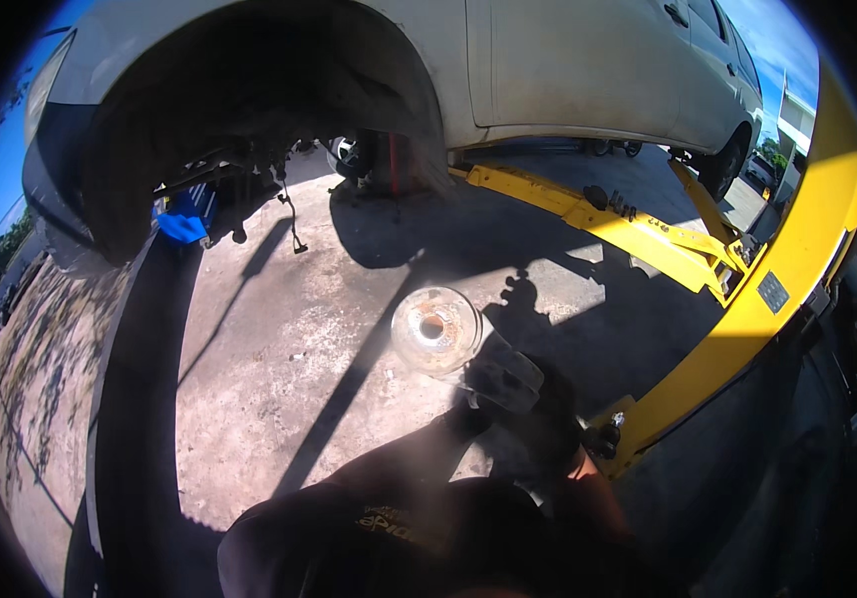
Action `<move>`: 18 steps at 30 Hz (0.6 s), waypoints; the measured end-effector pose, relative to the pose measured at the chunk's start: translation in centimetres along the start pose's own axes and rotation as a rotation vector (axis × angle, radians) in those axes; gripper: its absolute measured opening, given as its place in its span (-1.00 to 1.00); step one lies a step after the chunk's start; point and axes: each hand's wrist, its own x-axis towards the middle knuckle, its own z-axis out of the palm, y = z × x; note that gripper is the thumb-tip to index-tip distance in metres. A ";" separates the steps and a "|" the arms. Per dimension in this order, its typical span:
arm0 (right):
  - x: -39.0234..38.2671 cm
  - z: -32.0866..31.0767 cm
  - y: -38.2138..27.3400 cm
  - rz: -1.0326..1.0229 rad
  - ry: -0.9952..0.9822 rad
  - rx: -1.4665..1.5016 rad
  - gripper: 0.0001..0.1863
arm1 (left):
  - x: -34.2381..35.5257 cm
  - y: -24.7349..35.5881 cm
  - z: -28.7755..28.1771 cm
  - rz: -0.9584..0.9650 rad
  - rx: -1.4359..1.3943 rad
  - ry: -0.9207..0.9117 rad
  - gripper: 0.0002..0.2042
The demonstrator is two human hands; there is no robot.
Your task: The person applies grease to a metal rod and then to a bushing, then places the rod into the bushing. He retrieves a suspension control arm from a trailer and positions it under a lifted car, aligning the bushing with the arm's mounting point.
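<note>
A round, pale metal part [435, 331] with a rust-ringed centre hole is raised in front of me. A grey, blocky cylindrical body [504, 374] extends from it toward my hands; I cannot tell its exact kind. My right hand [551, 424], dark as if gloved, grips the near end of that grey body. Against its lower left side is my left hand [470, 411], closed on the part, with the fingers mostly lost in shadow. A bright patch of skin shows at my right wrist.
A pale vehicle [578, 70] stands raised, its wheel arch [269, 90] without a wheel and a cable [294, 219] dangling below. Yellow lift arm [608, 224] and post [747, 329] are at right. A blue piece [184, 224] lies left, above stained concrete [249, 399].
</note>
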 end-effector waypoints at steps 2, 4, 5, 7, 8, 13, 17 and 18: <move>-0.2 0.7 0.7 0.143 -0.065 0.148 -0.37 | -1.7 -2.9 -0.1 -0.008 0.181 0.010 -0.50; -1.1 1.1 1.6 0.197 0.168 0.211 -0.36 | -2.6 -4.7 -0.9 0.088 0.573 0.019 -0.51; -1.9 1.4 2.1 0.191 0.280 0.308 -0.38 | -3.1 -5.1 -1.4 0.081 0.599 0.093 -0.58; -3.3 1.8 3.6 0.197 0.588 0.430 -0.41 | -2.5 -5.3 -2.8 0.065 0.434 0.058 -0.57; -4.1 1.8 4.5 0.106 0.696 0.341 -0.48 | -1.5 -5.1 -3.4 0.029 0.274 0.006 -0.51; -8.1 2.6 8.3 0.475 1.124 1.009 -0.68 | 2.3 -2.2 -4.9 0.177 0.169 -0.034 -0.60; -13.9 1.5 11.4 0.304 1.304 1.587 -0.63 | 2.9 1.6 -1.3 -0.015 -0.065 -0.192 -0.61; -15.6 1.2 11.8 0.216 1.318 1.725 -0.59 | 3.7 2.5 0.5 0.174 0.166 -0.238 -0.61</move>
